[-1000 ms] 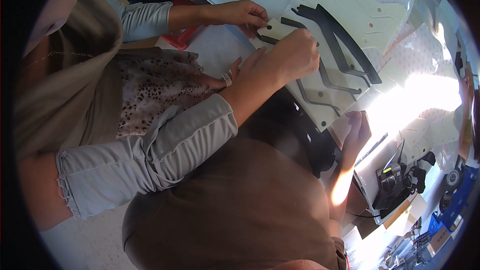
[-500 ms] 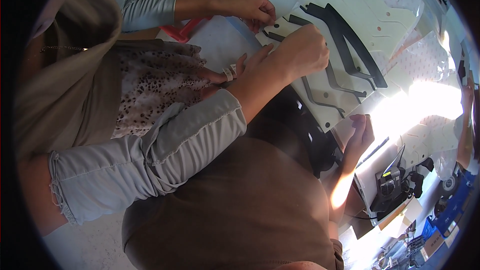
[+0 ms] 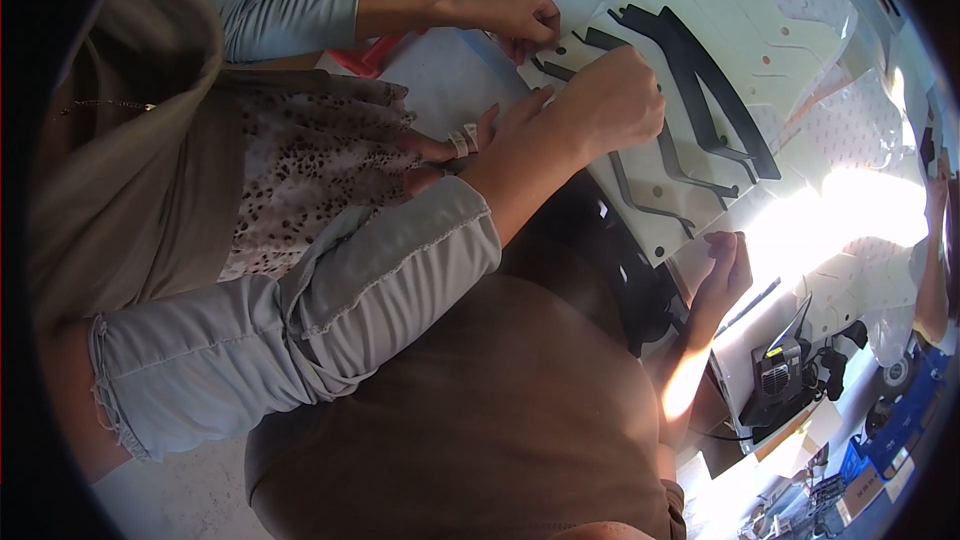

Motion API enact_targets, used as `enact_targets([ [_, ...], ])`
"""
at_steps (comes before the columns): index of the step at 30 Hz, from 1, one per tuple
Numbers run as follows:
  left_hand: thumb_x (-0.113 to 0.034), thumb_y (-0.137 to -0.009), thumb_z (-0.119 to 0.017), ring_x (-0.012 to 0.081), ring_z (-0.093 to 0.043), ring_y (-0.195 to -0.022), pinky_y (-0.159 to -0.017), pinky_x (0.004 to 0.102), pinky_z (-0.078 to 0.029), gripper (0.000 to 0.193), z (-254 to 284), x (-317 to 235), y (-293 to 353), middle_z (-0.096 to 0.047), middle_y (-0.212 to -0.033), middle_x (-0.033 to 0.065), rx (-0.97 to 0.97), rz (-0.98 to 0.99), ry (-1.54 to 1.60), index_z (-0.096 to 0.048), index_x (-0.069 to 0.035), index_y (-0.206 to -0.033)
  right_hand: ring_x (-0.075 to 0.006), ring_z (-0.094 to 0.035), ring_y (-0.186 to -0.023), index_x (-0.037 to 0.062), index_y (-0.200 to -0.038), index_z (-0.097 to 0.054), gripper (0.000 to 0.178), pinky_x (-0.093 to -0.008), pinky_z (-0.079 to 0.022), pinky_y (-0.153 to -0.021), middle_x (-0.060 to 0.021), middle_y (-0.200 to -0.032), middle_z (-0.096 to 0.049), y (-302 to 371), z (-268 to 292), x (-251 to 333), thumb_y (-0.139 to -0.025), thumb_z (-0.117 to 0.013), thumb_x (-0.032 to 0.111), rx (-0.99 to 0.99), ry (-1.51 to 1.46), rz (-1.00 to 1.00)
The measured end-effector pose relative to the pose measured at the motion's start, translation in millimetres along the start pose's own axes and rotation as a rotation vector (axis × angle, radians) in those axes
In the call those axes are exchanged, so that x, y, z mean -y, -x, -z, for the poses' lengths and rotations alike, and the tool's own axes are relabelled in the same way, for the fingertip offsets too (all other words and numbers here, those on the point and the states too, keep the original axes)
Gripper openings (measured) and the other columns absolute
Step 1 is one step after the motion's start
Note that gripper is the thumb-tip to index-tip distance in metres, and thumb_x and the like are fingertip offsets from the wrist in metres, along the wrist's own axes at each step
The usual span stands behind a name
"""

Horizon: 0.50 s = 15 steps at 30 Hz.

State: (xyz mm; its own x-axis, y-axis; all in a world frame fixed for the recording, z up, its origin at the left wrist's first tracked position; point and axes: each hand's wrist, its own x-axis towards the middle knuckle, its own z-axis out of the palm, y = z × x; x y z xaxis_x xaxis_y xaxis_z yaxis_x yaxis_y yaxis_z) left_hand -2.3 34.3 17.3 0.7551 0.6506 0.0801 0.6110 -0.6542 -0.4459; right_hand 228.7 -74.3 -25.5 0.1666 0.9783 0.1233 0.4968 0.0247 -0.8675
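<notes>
My right hand (image 3: 722,272) is raised beside the near right corner of a cream panel (image 3: 640,185). Its fingers are curled in, and nothing shows in them. Half hidden under a co-worker's forearm, my left hand (image 3: 490,132) has its fingers spread, with light bands round one of them. It is nearest to the panel's left edge. Several bent black strips (image 3: 705,90) lie on the panel. Above it, the co-worker's closed fist (image 3: 615,100) covers part of the strips. The co-worker's other hand (image 3: 530,18) pinches at the panel's far left corner.
The co-worker's grey sleeve (image 3: 300,330) crosses in front of me from the left. A red tool handle (image 3: 362,60) lies on the table behind. More cream panels with clear film (image 3: 780,0) are stacked at the far right. A black device (image 3: 778,380) stands on the right in strong glare.
The view has shifted slightly, and the panel sits a little further right. Both co-worker's hands stay at about the same places over the panel. My own hands hold their poses.
</notes>
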Motion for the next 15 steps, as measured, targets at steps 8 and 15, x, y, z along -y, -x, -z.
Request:
enact_targets([
  [8,-0.014,-0.053,-0.066,0.0116,-0.059,-0.069,-0.059,0.0254,-0.045,0.004,4.7,-0.4,-0.8,-0.057,-0.057,-0.008,0.064,-0.035,-0.034,-0.065,-0.018,-0.055,-0.0153,-0.048,-0.067,-0.001,-0.078,-0.056,0.022,-0.0266,-0.04,-0.066,-0.0064,-0.071,-0.049,0.8,2.0,1.1,-0.09,-0.041,0.01,0.023,0.049,-0.047],
  [15,-0.014,-0.053,-0.066,0.0116,-0.059,-0.069,-0.059,0.0253,-0.045,0.005,2.1,-0.7,0.1,-0.058,-0.058,-0.0074,0.048,-0.021,-0.028,-0.065,-0.018,-0.055,-0.0151,-0.048,-0.067,-0.0012,-0.078,-0.056,0.022,-0.0261,-0.04,-0.066,-0.0063,-0.071,-0.049,0.5,1.5,1.8,-0.091,-0.042,0.009,0.037,0.051,-0.04],
])
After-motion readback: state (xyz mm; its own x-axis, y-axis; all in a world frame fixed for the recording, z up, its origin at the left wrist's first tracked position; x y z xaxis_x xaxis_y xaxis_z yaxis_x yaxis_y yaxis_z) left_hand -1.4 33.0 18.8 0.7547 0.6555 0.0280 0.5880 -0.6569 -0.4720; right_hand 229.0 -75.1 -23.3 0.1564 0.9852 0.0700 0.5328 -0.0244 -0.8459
